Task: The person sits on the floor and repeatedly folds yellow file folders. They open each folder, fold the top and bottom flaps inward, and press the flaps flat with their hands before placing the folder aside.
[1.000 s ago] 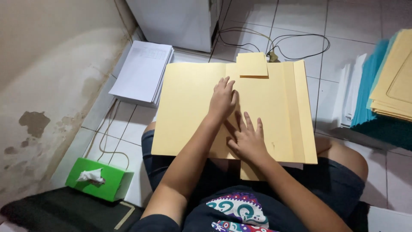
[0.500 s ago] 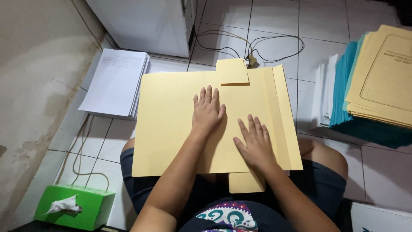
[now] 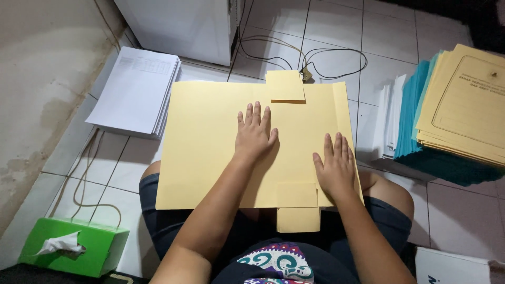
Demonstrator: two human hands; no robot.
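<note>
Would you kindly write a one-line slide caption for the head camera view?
Both hands, left and right, press flat on a yellow folder across the lap, paper stacks alongside.

Setting: indoor room, home or small office; paperwork done on the floor. White tiled floor (image 3: 452, 210); stained plaster wall (image 3: 42, 79) at left of frame. White paper stack (image 3: 137, 89) upper left, folder piles (image 3: 457, 115) at right, white cabinet (image 3: 179, 26) with cables (image 3: 315, 55) at top, green tissue box (image 3: 73, 247) lower left.
</note>
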